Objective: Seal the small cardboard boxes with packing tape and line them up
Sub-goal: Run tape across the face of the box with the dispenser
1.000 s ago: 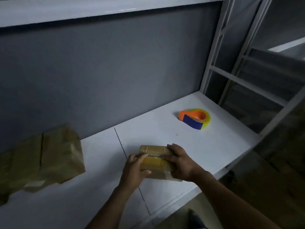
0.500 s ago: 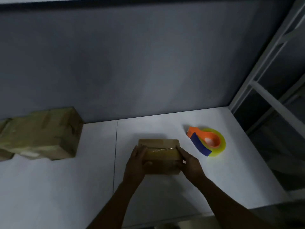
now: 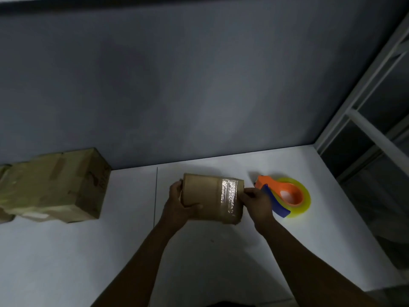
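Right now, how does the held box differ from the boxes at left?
The held box is gripped by left hand and right hand; the left boxes rest untouched. The held box shows shiny tape; the left boxes' tape looks dull. Both are brown cardboard.

**Matt cardboard, shiny tape, smooth plastic**

The small brown cardboard box (image 3: 204, 196) looks matt, with a crinkled, glossy band of clear packing tape (image 3: 229, 197) near its right end. The orange and blue plastic tape dispenser (image 3: 277, 187) is smooth, and its yellowish translucent tape roll (image 3: 306, 201) is glossy. The white shelf top (image 3: 232, 258) is smooth with a faint sheen. The grey back wall (image 3: 177, 85) is matt. The larger brown cardboard boxes (image 3: 55, 187) are dull and patched with tape.
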A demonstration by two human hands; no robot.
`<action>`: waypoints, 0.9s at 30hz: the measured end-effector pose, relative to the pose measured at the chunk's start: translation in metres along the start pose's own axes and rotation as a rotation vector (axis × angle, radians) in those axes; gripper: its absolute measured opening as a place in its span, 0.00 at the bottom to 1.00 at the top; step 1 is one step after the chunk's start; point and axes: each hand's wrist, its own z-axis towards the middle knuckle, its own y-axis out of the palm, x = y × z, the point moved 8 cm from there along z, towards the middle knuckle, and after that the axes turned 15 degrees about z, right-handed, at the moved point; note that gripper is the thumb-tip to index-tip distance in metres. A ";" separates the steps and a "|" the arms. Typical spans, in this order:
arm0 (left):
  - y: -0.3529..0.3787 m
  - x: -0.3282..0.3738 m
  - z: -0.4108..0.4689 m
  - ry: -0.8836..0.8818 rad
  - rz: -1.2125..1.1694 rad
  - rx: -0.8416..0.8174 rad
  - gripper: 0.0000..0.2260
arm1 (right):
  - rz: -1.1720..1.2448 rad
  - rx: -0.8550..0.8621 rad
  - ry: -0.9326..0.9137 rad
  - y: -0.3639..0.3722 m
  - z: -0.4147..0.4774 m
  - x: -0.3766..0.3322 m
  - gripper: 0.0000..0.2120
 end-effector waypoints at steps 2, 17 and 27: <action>0.008 0.003 0.005 0.050 0.003 -0.154 0.52 | 0.130 -0.046 0.035 0.006 0.001 -0.010 0.06; -0.008 0.010 0.032 0.006 -0.043 0.060 0.29 | 0.170 -0.098 -0.089 0.022 0.020 -0.025 0.20; 0.004 -0.002 0.033 0.135 0.341 -0.020 0.34 | -0.285 -0.302 -0.210 0.050 0.017 -0.007 0.37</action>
